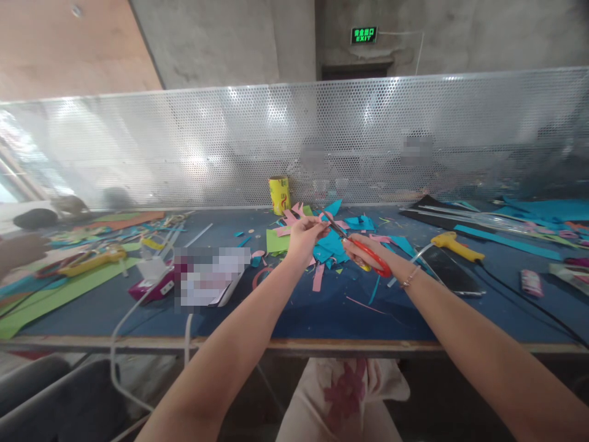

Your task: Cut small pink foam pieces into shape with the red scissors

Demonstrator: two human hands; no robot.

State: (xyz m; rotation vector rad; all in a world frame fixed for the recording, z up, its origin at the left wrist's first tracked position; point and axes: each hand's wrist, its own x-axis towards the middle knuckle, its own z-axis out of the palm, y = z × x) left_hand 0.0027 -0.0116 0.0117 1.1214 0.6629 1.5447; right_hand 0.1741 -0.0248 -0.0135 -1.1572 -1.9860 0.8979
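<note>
Near the middle of the table, my left hand (304, 238) is closed in a pinch on a small piece of paper, mostly hidden by the fingertips; its colour I cannot tell. My right hand (361, 248) grips a pair of scissors (378, 263) by the red handles, with the blades (337, 227) pointing up and left beside the left fingertips. Under and behind both hands lies a heap of cut paper: blue pieces (332, 250), pink strips (317, 277) and a green piece (277, 242). Just behind the heap stands a yellow can (279, 195).
A yellow glue gun (460, 245) with a black cord lies at right, another glue gun (94, 261) at left. A purple power strip (154, 283) and a blurred-out phone-like object (211, 277) sit left of my arm. A perforated metal screen (221, 147) borders the back. Another person's hand (21, 258) shows at far left.
</note>
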